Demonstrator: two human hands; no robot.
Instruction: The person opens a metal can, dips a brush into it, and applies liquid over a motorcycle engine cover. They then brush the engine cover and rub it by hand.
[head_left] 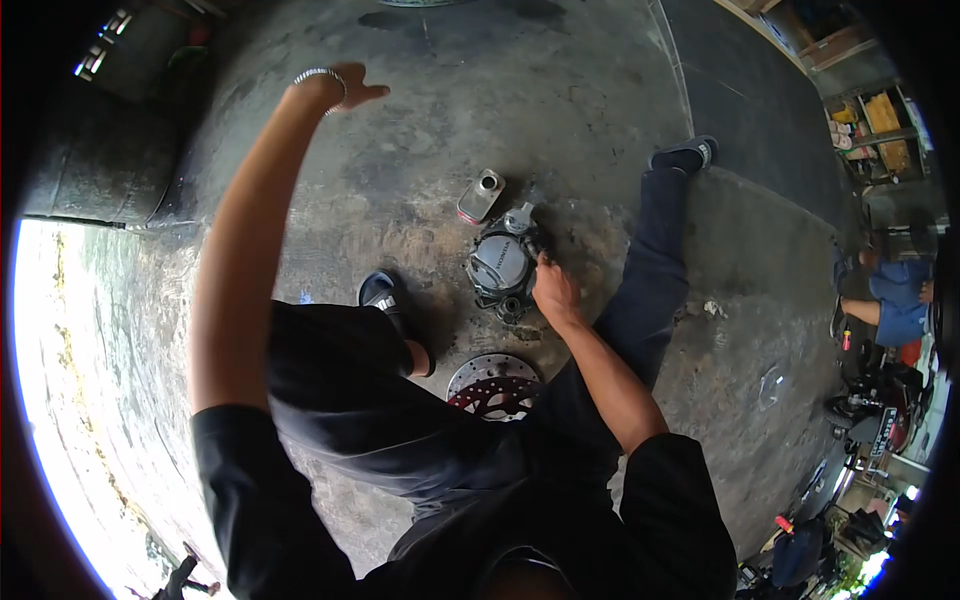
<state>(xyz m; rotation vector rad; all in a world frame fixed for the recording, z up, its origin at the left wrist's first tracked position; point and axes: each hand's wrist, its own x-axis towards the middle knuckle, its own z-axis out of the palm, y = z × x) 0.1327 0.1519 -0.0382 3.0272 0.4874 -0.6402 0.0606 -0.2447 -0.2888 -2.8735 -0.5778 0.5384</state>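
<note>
the right hand point(556, 290) touches the side of a round grey metal engine cover point(497, 264), left hand point(352, 88) well apart, both grips unclear, and lopsided pressure could tip it.

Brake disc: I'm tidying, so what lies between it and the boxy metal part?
The grey HONDA cover, with the right hand at its edge, lies between them in the head view.

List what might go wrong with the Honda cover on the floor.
With only the right hand at the Honda cover, it may shift or tip. If pushed forward, it could knock the can-like part just beyond it. The brake disc lies near the legs, which might nudge it.
</note>
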